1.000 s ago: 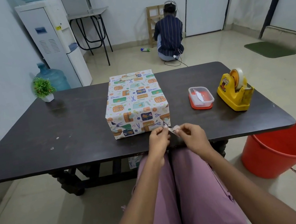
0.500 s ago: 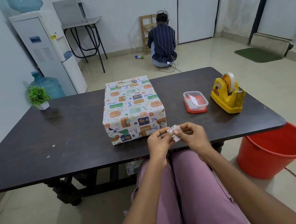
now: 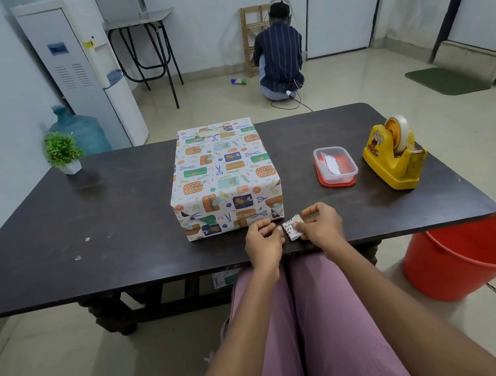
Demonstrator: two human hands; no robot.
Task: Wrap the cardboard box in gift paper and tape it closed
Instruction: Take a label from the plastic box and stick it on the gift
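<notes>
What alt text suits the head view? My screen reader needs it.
Both hands, left hand and right hand, pinch a small paper scrap beside a gift-wrapped box on a dark table; a yellow tape dispenser stands right.

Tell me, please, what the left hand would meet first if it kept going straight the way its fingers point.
Probably the near end of the wrapped box: the left hand points up-table toward its lower right corner, just ahead, though depth is unclear.

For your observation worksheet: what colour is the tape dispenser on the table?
The tape dispenser is yellow, clearest in the head view.
</notes>
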